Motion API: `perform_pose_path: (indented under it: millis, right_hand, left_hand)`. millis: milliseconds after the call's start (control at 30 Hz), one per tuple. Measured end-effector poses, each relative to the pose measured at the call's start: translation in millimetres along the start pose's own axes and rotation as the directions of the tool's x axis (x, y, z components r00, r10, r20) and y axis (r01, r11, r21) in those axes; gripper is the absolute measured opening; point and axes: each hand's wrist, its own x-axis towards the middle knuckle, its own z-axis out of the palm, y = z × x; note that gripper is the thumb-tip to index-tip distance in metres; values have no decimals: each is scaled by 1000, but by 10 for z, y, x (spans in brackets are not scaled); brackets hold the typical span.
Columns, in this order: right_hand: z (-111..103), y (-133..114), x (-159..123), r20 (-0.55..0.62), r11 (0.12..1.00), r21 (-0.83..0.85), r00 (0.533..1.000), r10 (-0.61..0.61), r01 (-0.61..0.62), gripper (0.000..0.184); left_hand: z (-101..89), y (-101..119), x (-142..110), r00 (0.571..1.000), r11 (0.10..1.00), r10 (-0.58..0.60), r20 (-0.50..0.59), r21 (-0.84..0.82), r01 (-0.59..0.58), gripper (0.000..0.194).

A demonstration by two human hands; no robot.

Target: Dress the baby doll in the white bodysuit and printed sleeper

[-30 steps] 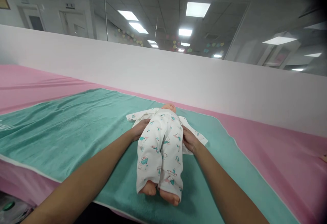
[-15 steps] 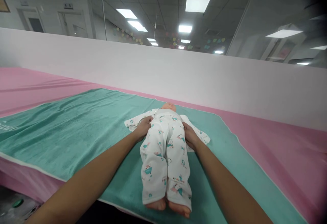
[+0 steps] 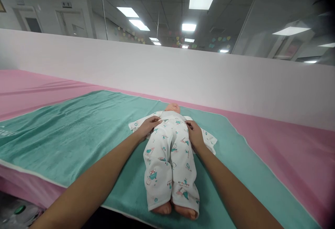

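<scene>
A baby doll [image 3: 172, 108] lies on its back with its feet towards me. It wears white printed pants [image 3: 159, 159] and a matching long-sleeved top whose sleeve [image 3: 209, 139] spreads out at the side. At the left of the waistband, my left hand [image 3: 149, 126] has its fingertips pinched on the pants' edge. My right hand [image 3: 195, 135] is at the opposite side of the waist, fingers bent and closed on the fabric there. The doll's bare feet [image 3: 163, 208] stick out of the pant legs.
A green towel [image 3: 78, 142] lies under the doll, over a pink-covered surface [image 3: 293, 152]. Behind it runs a low white wall [image 3: 157, 68] with glass above. A clear container with a green cap [image 3: 19, 209] is at the lower left, below the edge.
Both hands have shifted slightly up the doll's waist, and their fingers now rest higher over the waistband's sides. The doll stays in place.
</scene>
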Motion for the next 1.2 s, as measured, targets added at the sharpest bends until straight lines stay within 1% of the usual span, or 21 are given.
perform_pose_path:
  millis: [100,167,200,267,300,367,433,500,600,667,733,800,833,900,967,1000,1033,1067,1133,1167,1200]
  right_hand:
    - [10,-65,75,29,999,-47,1000,2,-1,26]
    - [25,-76,165,63,997,-80,998,4,1,27]
    - [37,-70,216,83,996,-85,996,17,-10,27]
    - [60,-37,314,124,996,-57,989,77,-71,28]
    - [70,-13,355,146,993,-33,983,115,-111,29]
    - [83,42,410,186,984,15,967,174,-180,32]
    - [91,92,429,203,977,41,959,197,-209,36]
    - [98,123,421,207,971,58,954,215,-231,40]
    - [106,121,388,207,968,83,954,217,-238,44]
    - [105,100,365,224,970,102,955,192,-219,46]
    - [102,83,349,250,973,109,953,169,-201,47]
    - [106,82,344,258,974,102,951,171,-202,47]
    - [113,88,347,240,974,92,954,179,-206,47]
    - [138,107,359,156,978,39,968,199,-207,45]
    - [169,127,369,53,978,-35,977,206,-205,44]
    - [182,135,366,12,977,-65,979,204,-203,43]
    - [190,141,357,-19,976,-84,979,201,-202,43]
    - [192,146,340,-41,975,-100,980,194,-197,42]
    - [179,153,285,-66,974,-158,986,151,-160,37]
    - [165,155,251,-64,972,-198,991,117,-127,34]
    - [148,158,217,-53,968,-235,995,80,-91,32]
  left_hand:
    - [-3,-7,37,998,996,12,58,84,-16,34]
    - [-13,-23,62,998,996,10,69,87,-16,36]
    - [-20,-30,71,997,997,7,78,78,-13,37]
    - [-32,-36,83,996,997,1,93,78,-8,38]
    - [-36,-34,86,995,995,11,100,98,-21,37]
    - [-34,-28,86,991,983,64,119,166,-83,35]
    - [-22,-32,88,983,960,142,115,228,-165,32]
    - [-6,-56,100,971,930,226,74,282,-238,28]
    - [14,-117,156,954,897,299,-19,348,-274,25]
    - [29,-150,222,951,911,301,-69,315,-265,24]
    - [54,-163,297,946,935,301,-120,234,-267,20]
    - [80,-158,360,938,942,303,-170,201,-268,17]
    - [90,-152,384,932,938,308,-190,222,-265,16]
    - [94,-147,410,927,917,310,-212,323,-233,13]
    - [72,-156,415,934,871,301,-194,454,-186,11]
    - [53,-167,412,939,833,294,-179,530,-160,8]
    - [32,-181,406,942,780,293,-164,611,-136,3]
    - [9,-196,396,940,711,306,-147,692,-123,4]
    - [-31,-225,370,927,555,359,-111,824,-116,18]
    - [-47,-234,354,918,491,385,-96,864,-116,21]
    - [-61,-239,339,913,449,400,-80,885,-119,21]
